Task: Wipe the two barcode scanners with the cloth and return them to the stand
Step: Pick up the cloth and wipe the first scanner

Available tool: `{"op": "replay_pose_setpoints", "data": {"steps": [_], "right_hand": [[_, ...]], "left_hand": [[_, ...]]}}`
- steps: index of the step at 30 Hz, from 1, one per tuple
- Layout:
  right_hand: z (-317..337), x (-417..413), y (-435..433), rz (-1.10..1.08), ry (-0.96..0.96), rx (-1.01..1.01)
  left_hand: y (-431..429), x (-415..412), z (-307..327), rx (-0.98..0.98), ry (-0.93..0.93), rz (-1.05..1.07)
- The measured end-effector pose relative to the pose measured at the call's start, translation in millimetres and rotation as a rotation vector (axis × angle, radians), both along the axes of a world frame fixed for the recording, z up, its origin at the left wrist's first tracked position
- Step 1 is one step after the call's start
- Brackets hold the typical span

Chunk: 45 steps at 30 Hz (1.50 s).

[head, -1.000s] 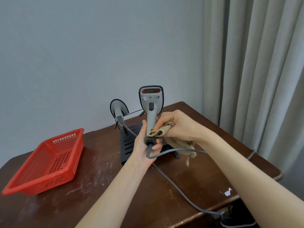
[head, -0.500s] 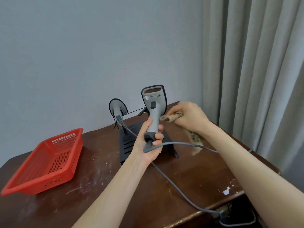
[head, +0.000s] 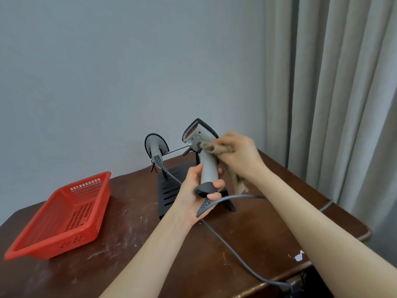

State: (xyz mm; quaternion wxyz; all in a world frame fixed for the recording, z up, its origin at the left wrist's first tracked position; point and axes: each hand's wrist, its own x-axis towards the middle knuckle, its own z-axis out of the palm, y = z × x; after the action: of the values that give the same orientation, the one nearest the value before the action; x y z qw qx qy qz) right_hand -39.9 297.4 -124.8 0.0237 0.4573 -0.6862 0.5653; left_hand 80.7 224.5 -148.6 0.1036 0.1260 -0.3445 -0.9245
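My two bare forearms reach forward over the dark wooden bench (head: 129, 244), which is scuffed with pale marks and has a white chip near its right front edge. A grey cable (head: 234, 252) runs from the front right edge up across the bench surface.

My left hand (head: 194, 194) is raised above the bench, palm turned inward, thumb up along the near side; its grip is clamped on the lower handle of the grey barcode scanner (head: 207, 166), with fingers wrapped just above the dark base collar. A second grey lead leaves the scanner's base and arcs to the right behind my right forearm. The scanner is held clear of the bench, handle near upright, head tilted to the left and away, scan window facing upper left.

My right hand (head: 238, 153) is at the scanner's neck, wrist bent, grip closed on the brown cloth (head: 219, 149). The bunched end of the cloth presses against the scanner just below the head; the loose end hangs down beside my wrist.

Beyond the hands, the black stand (head: 169, 194) sits on the bench. The second scanner (head: 156, 147) rests on its far left side, head up. The red basket (head: 64, 214) lies well apart to the left. A grey wall and curtain (head: 335, 93) stand behind.
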Motion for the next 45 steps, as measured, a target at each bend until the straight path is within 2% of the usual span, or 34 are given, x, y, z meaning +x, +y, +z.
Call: {"op": "replay_pose_setpoints", "data": {"steps": [3,5,10,13,18,21,25,27,30,32,37,39,42,45], "right_hand": [[-0.5,9.0,9.0,0.228,0.054,0.085],[0.9,8.7,12.2,0.269,0.061,0.117],[8.0,-1.4,0.8,-0.115,0.143,-0.003],[10.5,0.3,-1.2,-0.184,0.141,-0.074],[1.1,3.5,11.4,0.036,0.192,0.084],[-0.5,12.4,22.6,0.230,0.191,0.119],[3.7,22.9,32.7,0.465,-0.032,0.226],[5.9,12.4,30.4,0.330,-0.101,0.118],[10.1,-2.6,22.0,-0.024,-0.086,-0.075],[13.3,-5.7,15.9,-0.117,-0.049,-0.111],[0.7,4.1,2.8,-0.117,0.157,-0.002],[-4.3,10.9,-0.2,-0.121,0.263,0.015],[1.7,14.1,-4.4,-0.130,0.340,0.016],[4.0,12.8,-7.8,-0.107,0.375,0.063]], "left_hand": [[-3.6,-0.5,0.5,0.004,-0.013,-0.021],[-4.4,0.9,-1.1,0.003,-0.011,-0.037],[2.6,1.0,-0.6,-0.093,-0.039,-0.005],[4.4,0.0,1.8,-0.140,-0.042,0.019],[2.0,-2.0,3.9,-0.266,-0.062,0.107],[-2.2,-0.9,0.5,-0.315,-0.141,0.119],[-4.1,1.0,-2.7,-0.449,-0.211,0.119],[-3.3,2.5,0.9,-0.439,-0.179,0.119],[-4.6,3.8,3.2,-0.428,-0.170,0.148],[-2.8,3.4,2.8,-0.445,-0.172,0.158],[6.2,0.4,4.7,-0.444,-0.187,0.173],[5.6,-0.6,4.4,-0.499,-0.224,0.174],[3.8,-1.2,4.2,-0.570,-0.271,0.199],[2.9,0.4,6.6,-0.546,-0.256,0.206]]}}
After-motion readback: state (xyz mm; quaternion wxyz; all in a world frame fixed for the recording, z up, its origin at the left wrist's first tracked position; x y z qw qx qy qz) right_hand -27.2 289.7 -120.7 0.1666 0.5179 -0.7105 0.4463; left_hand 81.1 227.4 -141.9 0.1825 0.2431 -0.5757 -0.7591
